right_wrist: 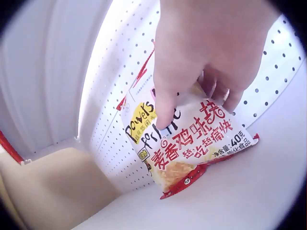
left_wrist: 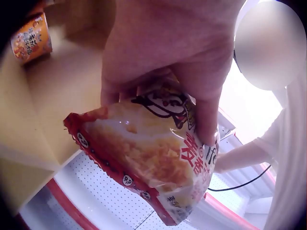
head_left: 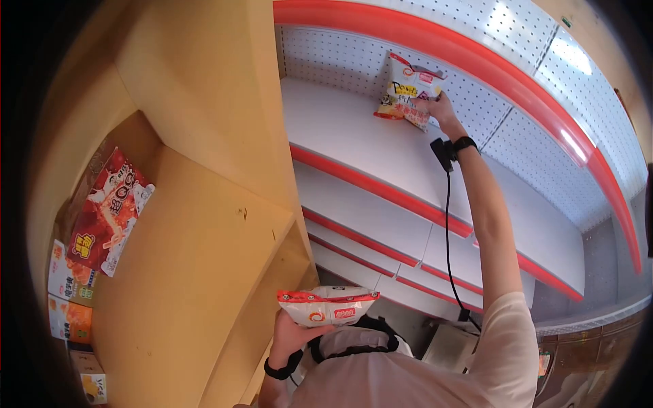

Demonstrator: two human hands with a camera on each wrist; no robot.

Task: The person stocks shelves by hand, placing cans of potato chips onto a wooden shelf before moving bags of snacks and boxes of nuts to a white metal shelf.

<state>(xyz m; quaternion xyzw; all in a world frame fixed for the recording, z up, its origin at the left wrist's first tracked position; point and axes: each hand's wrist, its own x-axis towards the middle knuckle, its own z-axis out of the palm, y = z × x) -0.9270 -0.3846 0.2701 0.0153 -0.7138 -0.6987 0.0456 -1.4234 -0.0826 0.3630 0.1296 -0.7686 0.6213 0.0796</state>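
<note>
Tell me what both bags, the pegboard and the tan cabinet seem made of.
Lower bag and upper bag: probably glossy plastic film, given the crinkles and highlights.
Pegboard: perhaps painted metal, semi-gloss; it has round holes and bright reflections.
Cabinet: perhaps wood or laminate, satin; tan panels with small dark marks.

Glare whitens patches of the upper pegboard (head_left: 524,30), and the bright head view curves toward black corners.

"Powers for", "40克" on rt. pkt (right_wrist: 189,143)
</note>
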